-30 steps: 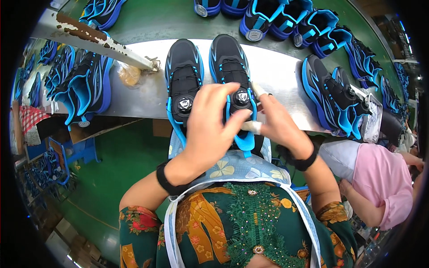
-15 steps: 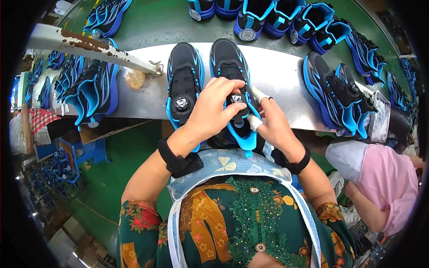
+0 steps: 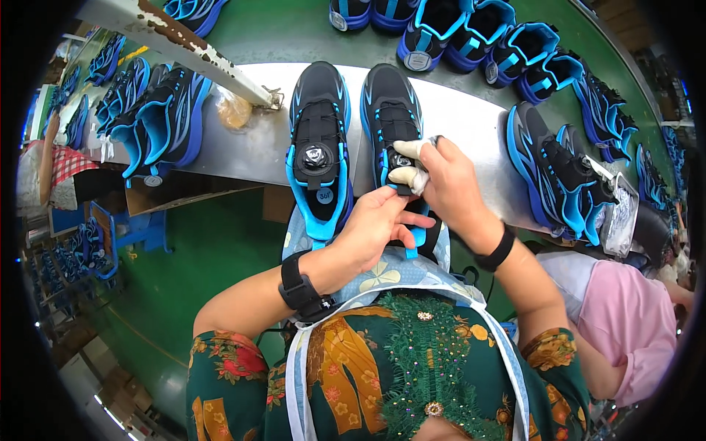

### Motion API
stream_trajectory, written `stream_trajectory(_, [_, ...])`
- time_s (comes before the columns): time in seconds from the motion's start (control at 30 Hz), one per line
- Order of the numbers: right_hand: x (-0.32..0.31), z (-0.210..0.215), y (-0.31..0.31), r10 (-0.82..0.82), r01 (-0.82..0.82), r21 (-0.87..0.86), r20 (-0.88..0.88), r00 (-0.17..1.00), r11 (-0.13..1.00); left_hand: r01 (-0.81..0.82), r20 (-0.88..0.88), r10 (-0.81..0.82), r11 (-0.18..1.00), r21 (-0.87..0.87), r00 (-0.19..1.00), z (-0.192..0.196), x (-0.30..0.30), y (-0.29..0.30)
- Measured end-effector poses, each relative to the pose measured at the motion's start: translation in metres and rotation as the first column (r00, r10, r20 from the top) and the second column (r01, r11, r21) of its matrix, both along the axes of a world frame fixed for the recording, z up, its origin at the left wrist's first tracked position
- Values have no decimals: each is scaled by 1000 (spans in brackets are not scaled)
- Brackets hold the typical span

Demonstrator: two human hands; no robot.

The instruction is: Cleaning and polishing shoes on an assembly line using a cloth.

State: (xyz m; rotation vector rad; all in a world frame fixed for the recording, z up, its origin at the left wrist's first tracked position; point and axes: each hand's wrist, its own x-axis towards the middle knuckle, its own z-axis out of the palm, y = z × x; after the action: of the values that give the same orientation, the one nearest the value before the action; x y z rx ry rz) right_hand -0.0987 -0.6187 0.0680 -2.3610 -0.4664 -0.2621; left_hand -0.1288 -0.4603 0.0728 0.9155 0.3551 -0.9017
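Note:
Two black sneakers with blue trim stand side by side before me, toes pointing away. My right hand (image 3: 456, 180), two fingertips in white covers, closes round the black dial (image 3: 401, 160) on the tongue of the right-hand sneaker (image 3: 390, 92). Just below the dial, the thumb and forefinger of my left hand (image 3: 375, 228) pinch the edge of that tongue, other fingers loosely spread over the collar. The left-hand sneaker (image 3: 318, 114) is untouched, its dial facing up and a round label visible inside. My hands hide much of the right-hand sneaker's heel.
A chipped white metal post (image 3: 198, 55) slants over the metal bench (image 3: 460, 121). Finished-looking sneakers (image 3: 169, 117) stand at left, another pair (image 3: 555, 169) at right, and several (image 3: 485, 33) on the green surface beyond. A person in pink (image 3: 625, 316) sits at right.
My left hand has moved off the dial, down to the tongue's edge. My right hand has come over the dial from the shoe's side. The view has shifted slightly.

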Motion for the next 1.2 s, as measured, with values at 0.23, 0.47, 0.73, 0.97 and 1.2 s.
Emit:
stream_trajectory(0.23, [41, 30, -15, 161, -139, 92, -328, 931, 986, -455, 830, -426, 697, 555, 360, 51, 22, 82])
stream_trajectory(0.47, [117, 29, 52, 370, -423, -137, -301, 879, 895, -252, 827, -396, 820, 514, 399, -9, 56, 106])
stream_trajectory(0.73, [136, 26, 72, 308, -465, -273, -466, 830, 842, -30, 795, -325, 919, 394, 512, -4, 65, 116])
stream_trajectory(0.97, [138, 31, 72, 303, -451, -237, -474, 827, 861, -123, 824, -421, 859, 496, 379, 4, 71, 113])
stream_trajectory(1.2, [133, 23, 65, 304, -428, -218, -438, 846, 877, -7, 862, -460, 882, 472, 211, 2, 82, 120])
